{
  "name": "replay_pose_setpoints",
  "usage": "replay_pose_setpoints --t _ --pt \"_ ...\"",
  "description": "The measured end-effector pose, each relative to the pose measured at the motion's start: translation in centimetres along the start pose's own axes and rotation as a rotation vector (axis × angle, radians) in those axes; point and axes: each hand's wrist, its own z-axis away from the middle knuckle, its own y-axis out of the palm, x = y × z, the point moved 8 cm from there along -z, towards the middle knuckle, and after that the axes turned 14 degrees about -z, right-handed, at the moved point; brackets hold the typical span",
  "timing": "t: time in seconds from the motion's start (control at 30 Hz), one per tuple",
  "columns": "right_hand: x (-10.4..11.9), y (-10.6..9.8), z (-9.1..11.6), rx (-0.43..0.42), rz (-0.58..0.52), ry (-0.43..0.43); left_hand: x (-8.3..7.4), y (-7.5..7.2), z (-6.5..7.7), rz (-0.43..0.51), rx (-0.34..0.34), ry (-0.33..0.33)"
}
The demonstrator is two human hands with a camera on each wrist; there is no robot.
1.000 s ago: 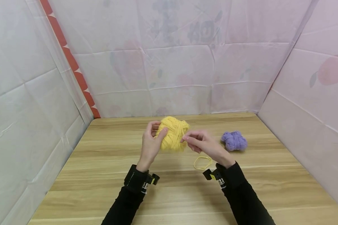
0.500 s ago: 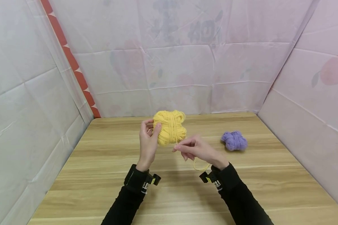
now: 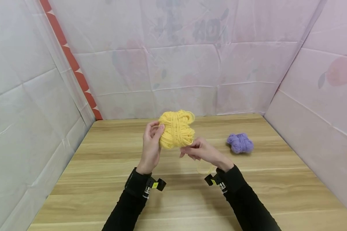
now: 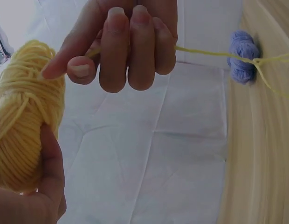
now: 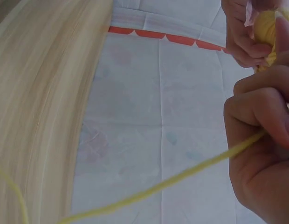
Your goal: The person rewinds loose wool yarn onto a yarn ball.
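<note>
A skein of yellow yarn (image 3: pixel 177 130) is held up over the table by my left hand (image 3: pixel 151 146), thumb in front and fingers behind its left side. My right hand (image 3: pixel 204 152) is at the skein's lower right corner, its fingers curled round the loose yarn strand (image 5: pixel 177 182). In the left wrist view this yarn strand (image 4: pixel 205 52) leaves the curled fingers and stretches toward the tabletop, while the index fingertip reaches the skein. Part of the strand's loose end (image 3: pixel 203 173) lies on the wood beside the right wrist.
A smaller purple yarn skein (image 3: pixel 240 143) lies on the wooden table (image 3: pixel 179 205), right of the hands. Pale printed sheets (image 3: pixel 185 70) wall in the back and both sides. A red scalloped strip (image 3: pixel 75 64) runs down the back left corner.
The yellow skein has risen a little and turned so its wrapped middle faces me. My right hand has moved left and slightly down, from the skein's right side to its lower corner.
</note>
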Motion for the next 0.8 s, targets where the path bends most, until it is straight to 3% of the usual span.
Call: replay_pose_setpoints --t 0.17,0.4,0.57,0.8 --pt "-0.1 -1.0 0.4 -0.024 0.016 0.016 -0.1 0.5 0.1 0.069 0.105 -0.027" --pt "0.2 -2.5 1.7 -0.048 -0.048 0.053 -0.6 1.5 0.5 0.054 0.308 -0.042" --pt "0.7 -3.8 2.3 -0.107 -0.101 0.019 -0.6 1.9 0.8 -0.028 0.405 -0.048" --pt "0.9 -4.9 2.4 -0.223 -0.166 -0.011 0.2 1.9 1.0 -0.208 0.425 -0.041"
